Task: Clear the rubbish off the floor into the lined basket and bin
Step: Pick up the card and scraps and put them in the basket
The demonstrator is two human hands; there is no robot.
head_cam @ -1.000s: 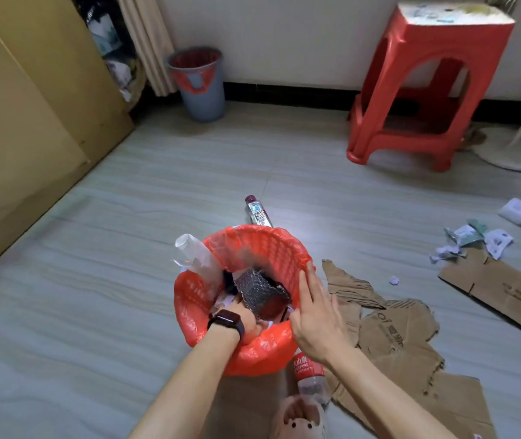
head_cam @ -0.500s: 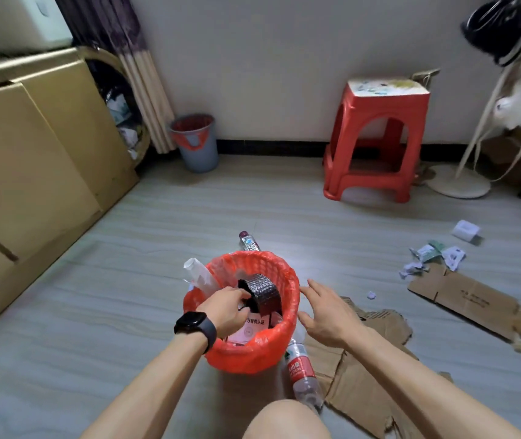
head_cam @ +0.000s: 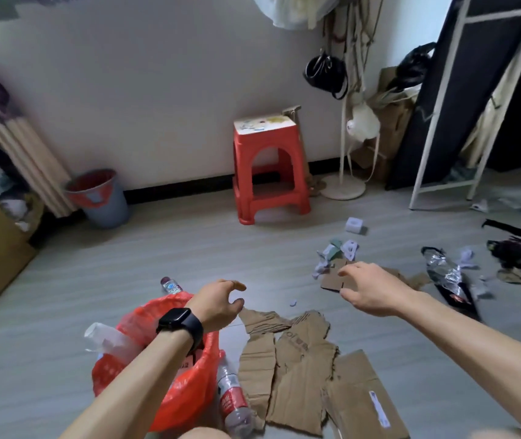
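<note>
Where they worked inside the basket (head_cam: 170, 403), both hands now hover empty.

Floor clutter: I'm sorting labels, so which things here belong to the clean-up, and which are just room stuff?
Job: lined basket, grey bin, torn cardboard, two bottles, paper scraps, foil wrapper; both hands, left hand, right hand, empty.

Just there: red stool, black handbag, fan stand.
</note>
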